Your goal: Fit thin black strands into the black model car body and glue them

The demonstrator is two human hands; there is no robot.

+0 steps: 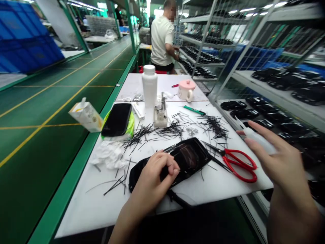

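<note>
My left hand [154, 176] rests on a glossy black plastic housing [188, 157] lying on the white worktable [83, 206], fingers curled over its near edge. Raised to the right of the table, my right hand [276, 159] has its fingers stretched out around a small white squeeze bottle [254, 135] with a pointed nozzle. Red-handled scissors [240, 164] lie between the housing and my right hand. Several black cable ties [172, 128] are scattered across the table behind the housing.
A white bottle [149, 84], pink cup [186, 89], green pen [194, 110], phone [117, 118] and small carton [86, 115] stand further back. A green conveyor [50, 101] runs on the left. Shelves of black parts [274, 101] fill the right. A person in a white shirt [162, 37] stands beyond.
</note>
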